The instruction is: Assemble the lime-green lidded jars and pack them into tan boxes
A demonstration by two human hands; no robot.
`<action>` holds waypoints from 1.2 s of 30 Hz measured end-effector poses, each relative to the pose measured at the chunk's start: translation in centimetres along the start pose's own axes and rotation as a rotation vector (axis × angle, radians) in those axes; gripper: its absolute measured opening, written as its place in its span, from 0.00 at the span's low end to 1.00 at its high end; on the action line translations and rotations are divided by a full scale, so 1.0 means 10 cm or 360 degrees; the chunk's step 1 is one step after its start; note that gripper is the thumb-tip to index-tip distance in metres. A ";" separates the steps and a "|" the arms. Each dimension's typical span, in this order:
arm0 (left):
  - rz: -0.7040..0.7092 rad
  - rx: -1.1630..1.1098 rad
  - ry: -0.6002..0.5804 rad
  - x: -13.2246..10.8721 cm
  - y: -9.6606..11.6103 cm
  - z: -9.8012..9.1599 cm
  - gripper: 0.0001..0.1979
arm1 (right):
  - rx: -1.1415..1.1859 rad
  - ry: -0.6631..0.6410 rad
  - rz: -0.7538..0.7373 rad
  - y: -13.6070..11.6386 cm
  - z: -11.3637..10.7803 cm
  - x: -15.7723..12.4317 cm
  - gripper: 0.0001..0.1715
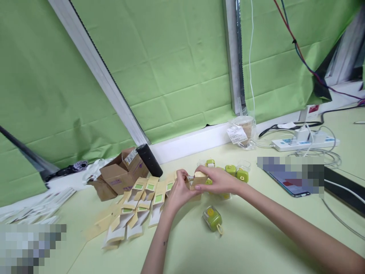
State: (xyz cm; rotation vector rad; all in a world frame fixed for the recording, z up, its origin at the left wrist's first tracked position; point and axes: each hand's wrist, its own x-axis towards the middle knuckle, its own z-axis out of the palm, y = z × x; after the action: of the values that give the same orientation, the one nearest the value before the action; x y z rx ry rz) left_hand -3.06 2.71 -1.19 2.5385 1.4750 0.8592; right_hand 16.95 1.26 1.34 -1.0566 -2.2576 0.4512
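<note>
My left hand point(180, 191) and my right hand point(216, 178) meet over the table, both closed on a small tan cardboard box point(200, 178). The box appears to have an opening facing my left fingers; what is inside cannot be made out. To the left lie several open tan boxes point(134, 219) with green windows and white insides, in overlapping rows. Just in front of my hands lies a green case point(213, 218) with a pale loop and a clear cover. Several similar green cases point(242, 175) sit behind my right hand, partly hidden by it.
A brown carton point(118, 179) and a black cylinder point(149, 160) stand at the back left. A bagged cup point(243, 131) is by the wall. On the right are a phone point(285, 177), a power strip point(308, 142) and cables. White strips point(42, 205) lie far left.
</note>
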 end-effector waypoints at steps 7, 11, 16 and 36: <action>0.0444 0.0337 0.0146 0.03 -0.06 0.01 0.18 | 0.0348 0.0076 0.0313 0.06 -0.03 0.06 0.24; 0.0756 0.0549 0.0134 0.04 -0.07 0.02 0.18 | 0.0626 0.0081 0.0478 0.14 0.16 0.09 0.14; 0.0964 0.0772 0.0225 0.00 -0.13 0.05 0.25 | 0.0903 0.0116 0.0593 0.18 0.40 0.11 0.18; 0.0927 0.0867 0.0670 -0.09 -0.44 0.06 0.29 | 0.0723 0.0599 0.0533 -0.13 0.66 0.03 0.20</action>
State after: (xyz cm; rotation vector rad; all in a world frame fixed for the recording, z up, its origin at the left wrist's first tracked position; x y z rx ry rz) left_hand -6.52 4.46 -3.52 3.4670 1.1724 1.2696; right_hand 11.73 0.36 -2.90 -1.1598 -1.5553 0.7872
